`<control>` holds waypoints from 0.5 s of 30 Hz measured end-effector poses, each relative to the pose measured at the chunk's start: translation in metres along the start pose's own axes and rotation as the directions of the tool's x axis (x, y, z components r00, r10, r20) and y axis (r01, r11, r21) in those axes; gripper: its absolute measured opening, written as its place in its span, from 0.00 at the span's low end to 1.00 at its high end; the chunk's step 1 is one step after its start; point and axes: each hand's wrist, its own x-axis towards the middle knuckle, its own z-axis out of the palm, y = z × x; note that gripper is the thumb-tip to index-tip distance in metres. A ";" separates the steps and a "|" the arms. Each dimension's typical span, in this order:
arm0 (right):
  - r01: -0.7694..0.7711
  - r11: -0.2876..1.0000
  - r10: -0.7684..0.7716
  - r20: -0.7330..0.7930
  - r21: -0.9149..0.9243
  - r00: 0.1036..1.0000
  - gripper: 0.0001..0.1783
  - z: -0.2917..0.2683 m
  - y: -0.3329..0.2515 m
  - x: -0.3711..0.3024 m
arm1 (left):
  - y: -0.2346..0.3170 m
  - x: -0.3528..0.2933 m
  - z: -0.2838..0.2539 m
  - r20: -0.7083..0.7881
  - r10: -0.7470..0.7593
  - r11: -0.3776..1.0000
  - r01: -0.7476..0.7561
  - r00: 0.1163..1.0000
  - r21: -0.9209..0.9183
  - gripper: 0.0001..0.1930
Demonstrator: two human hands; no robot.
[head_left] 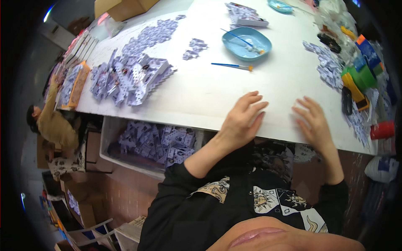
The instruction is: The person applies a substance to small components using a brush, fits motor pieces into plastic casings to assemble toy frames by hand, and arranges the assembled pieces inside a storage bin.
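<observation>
The left hand (242,120) and right hand (315,125) were empty, fingers loosely open, at the white table's (188,92) near edge, with a brush (229,65) beyond, likely placed beside the blue dish (238,52) for easy reach.

This looks like a workshop for handwork in quantity: a long white worktable (188,94) carries heaps of matching lilac pieces (148,35), along with a blue dish (233,49) and a brush (228,65). More such pieces fill a plastic bin (130,165) below the table edge, a cardboard box (121,7) stands at the back, and a co-worker (56,127) is at the far left.
</observation>
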 end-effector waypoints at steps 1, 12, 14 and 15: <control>-0.026 1.000 0.026 -0.003 -0.012 1.000 0.20 0.005 -0.008 -0.007 | -0.001 0.000 -0.006 -0.014 -0.031 1.000 0.031 0.999 -0.008 0.16; -0.074 0.986 0.132 -0.430 0.150 0.893 0.21 0.018 -0.006 -0.038 | -0.047 -0.002 -0.062 -0.171 -0.183 0.928 0.227 0.968 0.296 0.14; -0.058 0.980 0.150 -0.513 0.191 0.845 0.21 0.027 0.000 -0.036 | -0.052 -0.009 -0.072 -0.254 -0.182 0.890 0.269 0.950 0.368 0.14; -0.047 0.979 0.148 -0.534 0.198 0.832 0.21 0.030 0.000 -0.037 | -0.056 -0.014 -0.081 -0.294 -0.189 0.868 0.299 0.937 0.396 0.14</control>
